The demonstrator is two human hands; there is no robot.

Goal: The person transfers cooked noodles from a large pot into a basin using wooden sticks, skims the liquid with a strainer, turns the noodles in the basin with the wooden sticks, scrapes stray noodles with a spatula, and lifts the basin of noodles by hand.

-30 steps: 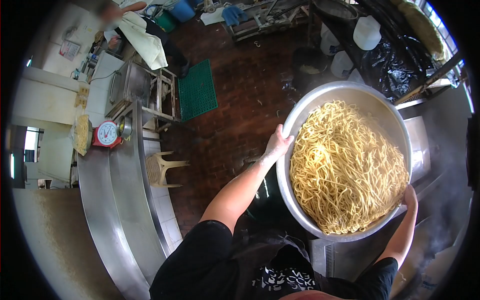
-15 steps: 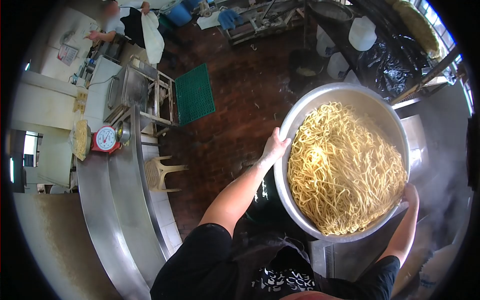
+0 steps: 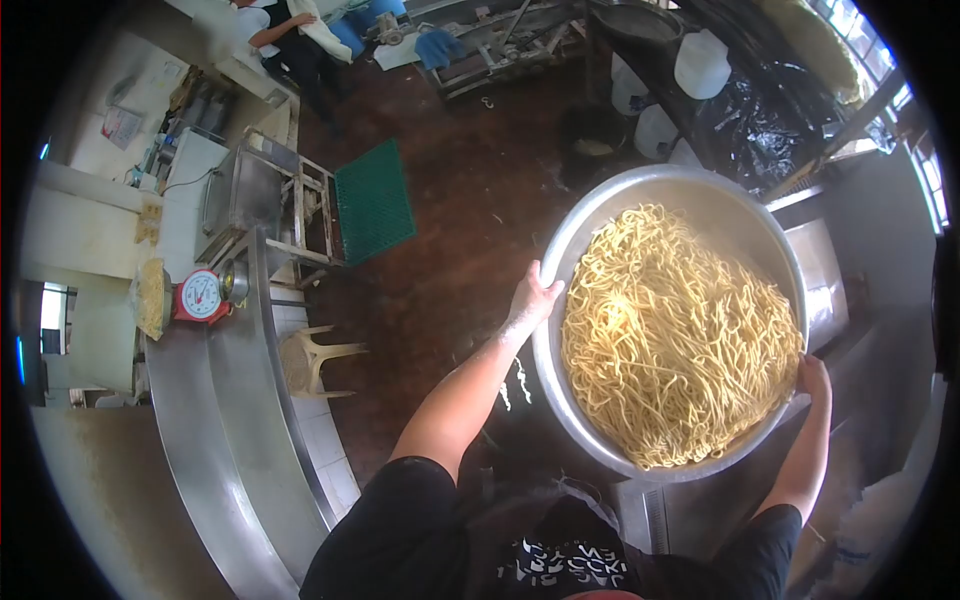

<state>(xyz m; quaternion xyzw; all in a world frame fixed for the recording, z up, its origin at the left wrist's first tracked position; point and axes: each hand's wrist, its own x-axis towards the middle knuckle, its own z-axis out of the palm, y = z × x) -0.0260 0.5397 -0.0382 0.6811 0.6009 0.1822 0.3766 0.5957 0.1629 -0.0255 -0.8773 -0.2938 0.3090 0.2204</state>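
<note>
A wide metal basin (image 3: 548, 385) is held up in front of my body, tilted toward me. Yellow noodles (image 3: 680, 340) fill much of it, heaped against the near and right side. My left hand (image 3: 533, 299) is closed on the basin's left rim, thumb toward the inside. On the lower right rim, my right hand (image 3: 815, 380) grips the same basin, its fingers partly hidden behind the metal.
A steel counter (image 3: 215, 420) on the left bears a red dial scale (image 3: 201, 295). A plastic stool (image 3: 310, 360) and a green mat (image 3: 374, 203) are on the floor side. White jugs (image 3: 702, 65) stand at the back right. A co-worker (image 3: 290, 45) stands at the far left.
My view has turned slightly, shifting the room and the basin a little left in the picture. Steam at the right has thinned. The co-worker's raised arm has come in toward the white cloth.
</note>
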